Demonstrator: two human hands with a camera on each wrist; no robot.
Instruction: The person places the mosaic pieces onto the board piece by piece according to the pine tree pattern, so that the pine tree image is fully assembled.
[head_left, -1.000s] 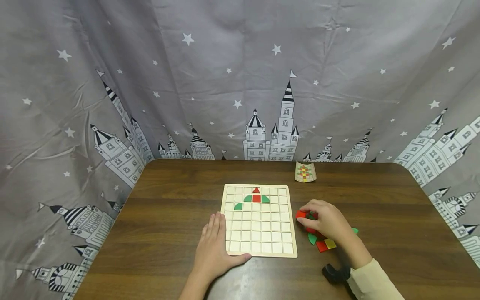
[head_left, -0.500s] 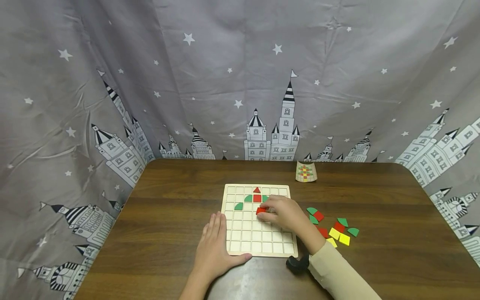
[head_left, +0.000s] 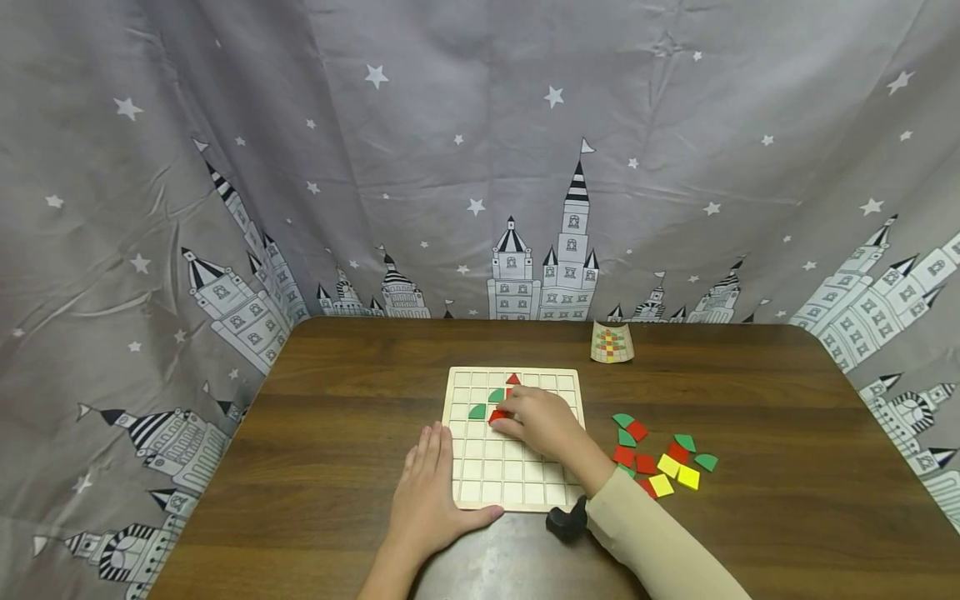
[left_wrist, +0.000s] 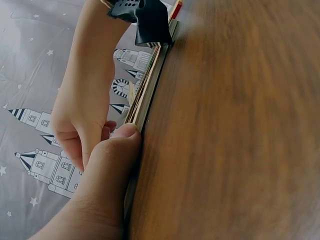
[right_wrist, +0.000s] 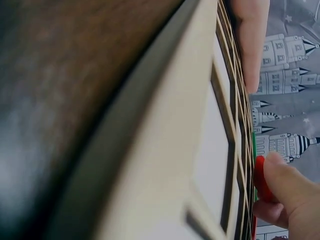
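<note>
A pale wooden grid board (head_left: pixel 510 471) lies flat on the table. My left hand (head_left: pixel 429 493) rests at its near left corner, fingers straight along the left side and thumb at the front edge. Between thumb and fingers my right hand (head_left: pixel 543 423) pinches a red tile (right_wrist: pixel 261 177), tilted over the grid's third row. Right of a green quarter-circle tile (head_left: pixel 477 412) is where that red tile is held. Higher up sit another green quarter-circle (head_left: pixel 497 395) and a red triangle tile (head_left: pixel 513 379). A red square beneath the triangle is mostly hidden by the right hand.
Several loose red, green and yellow tiles (head_left: pixel 668 465) lie right of the board. A curled pattern card (head_left: pixel 611 343) stands at the table's back edge, before a grey castle-print curtain (head_left: pixel 420 167). A black wrist mount (head_left: pixel 567 521) sits by the right sleeve.
My right hand picked a red tile from the loose pieces, carried it left onto the board, then moved slightly farther left. The left hand has stayed in place.
</note>
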